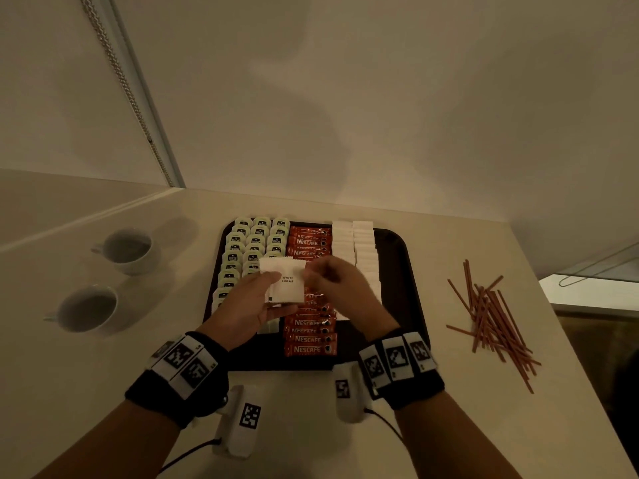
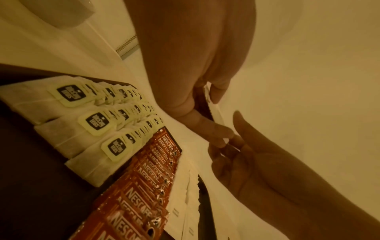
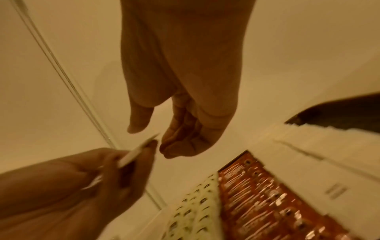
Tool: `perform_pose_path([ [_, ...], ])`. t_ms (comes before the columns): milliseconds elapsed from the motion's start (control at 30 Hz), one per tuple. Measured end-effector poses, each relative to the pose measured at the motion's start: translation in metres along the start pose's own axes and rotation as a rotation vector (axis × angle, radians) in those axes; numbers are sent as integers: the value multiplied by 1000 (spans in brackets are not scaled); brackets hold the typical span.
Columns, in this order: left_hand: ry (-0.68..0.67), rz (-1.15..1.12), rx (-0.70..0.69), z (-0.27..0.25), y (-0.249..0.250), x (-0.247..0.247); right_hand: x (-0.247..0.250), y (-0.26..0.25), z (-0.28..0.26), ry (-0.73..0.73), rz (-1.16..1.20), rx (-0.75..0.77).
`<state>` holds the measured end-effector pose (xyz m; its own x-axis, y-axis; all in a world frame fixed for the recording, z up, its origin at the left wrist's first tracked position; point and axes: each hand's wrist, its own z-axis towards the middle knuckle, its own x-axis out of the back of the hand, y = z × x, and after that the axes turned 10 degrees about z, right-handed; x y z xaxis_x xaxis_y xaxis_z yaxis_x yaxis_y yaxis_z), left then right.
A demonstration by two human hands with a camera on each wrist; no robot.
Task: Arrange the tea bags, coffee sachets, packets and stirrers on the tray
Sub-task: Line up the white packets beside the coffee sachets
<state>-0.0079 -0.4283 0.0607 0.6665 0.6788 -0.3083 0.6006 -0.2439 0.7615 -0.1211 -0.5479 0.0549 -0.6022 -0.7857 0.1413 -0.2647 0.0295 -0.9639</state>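
Several white sugar packets (image 1: 284,283) sit pinched in the left hand (image 1: 247,307), fingers (image 2: 207,128) curled round the stack above the tray (image 1: 403,271). The right hand (image 1: 337,283) hovers just beside, loosely curled, holding nothing (so it seems). A loose pinch could scatter packets onto the Nescafé sachets (image 1: 309,335); the stirrers (image 1: 492,314) wait on the desk (image 1: 449,409).

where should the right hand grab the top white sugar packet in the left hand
Pinch the free right edge of the white paper sugar packet, coming from the right. The left hand holds the stack's left side, the right edge stands clear, and the right hand is beside it.
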Motion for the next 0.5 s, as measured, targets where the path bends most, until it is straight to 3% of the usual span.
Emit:
perform_pose_path([
  [167, 17, 99, -91, -1, -3, 2, -18, 5, 1, 59, 16, 24],
  [267, 58, 58, -63, 0, -4, 3, -13, 8, -1, 69, 88, -3],
  [400, 55, -6, -45, 0, -2, 13, 16, 13, -6, 143, 279, -52],
  [500, 86, -31, -53, 1, -2, 26, 45, 30, -11, 262, 208, -73],
])
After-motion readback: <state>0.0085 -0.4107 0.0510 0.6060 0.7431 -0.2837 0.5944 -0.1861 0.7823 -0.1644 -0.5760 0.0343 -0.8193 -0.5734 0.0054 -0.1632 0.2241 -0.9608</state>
